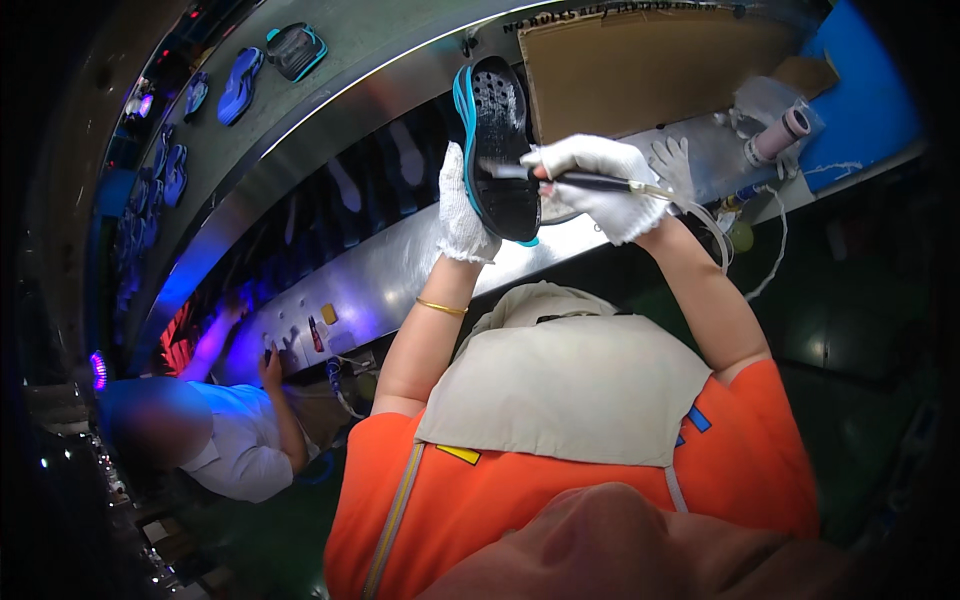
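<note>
My gloved left hand (463, 212) grips a black shoe sole (500, 125) with a turquoise edge by its left side, holding it tilted up over the bench. Small holes dot the far end of the sole, and wet-looking whitish streaks lie on its surface. In my gloved right hand (610, 160) is a brush (598, 183) with a dark handle, its bristles against the middle of the sole. A pale tube (712, 232) runs from the handle's rear end down to the right. The palm side of my left hand is partly hidden behind the sole.
A metal bench (400, 240) crosses in front of me, with a cardboard panel (640, 75) behind. A spare white glove (672, 165) and a pink cylinder (783, 134) lie at right. Blue soles (240, 85) sit on the far-left belt (345, 30). A co-worker (235, 440) works at left.
</note>
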Available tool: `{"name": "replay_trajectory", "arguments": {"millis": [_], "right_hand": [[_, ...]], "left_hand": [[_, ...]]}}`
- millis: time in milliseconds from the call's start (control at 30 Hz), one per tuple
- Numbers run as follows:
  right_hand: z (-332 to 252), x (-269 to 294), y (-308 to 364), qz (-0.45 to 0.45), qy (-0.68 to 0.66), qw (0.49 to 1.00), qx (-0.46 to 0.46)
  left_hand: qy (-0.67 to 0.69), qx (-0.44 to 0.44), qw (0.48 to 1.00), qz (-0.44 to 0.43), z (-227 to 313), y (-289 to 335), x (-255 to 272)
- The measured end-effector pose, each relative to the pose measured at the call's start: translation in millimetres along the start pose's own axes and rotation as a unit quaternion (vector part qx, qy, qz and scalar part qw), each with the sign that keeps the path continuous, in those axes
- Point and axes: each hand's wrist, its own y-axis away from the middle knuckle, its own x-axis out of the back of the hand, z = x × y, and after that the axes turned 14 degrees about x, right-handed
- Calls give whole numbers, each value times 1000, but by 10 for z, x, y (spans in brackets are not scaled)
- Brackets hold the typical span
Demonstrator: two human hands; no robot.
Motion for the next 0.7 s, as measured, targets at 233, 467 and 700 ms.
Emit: {"name": "replay_trajectory", "arguments": {"millis": [233,467,700], "right_hand": [[-140,372,-316,-94,194,956,197],[5,796,755,246,-44,960,-130],[648,1928,1317,428,-116,842,-306]], "left_hand": [[-16,-4,1000,15,116,-85,-131],[-84,-36,994,-68,771,-219,-750],[111,-142,981,-74,1859,-1314,-601]]}}
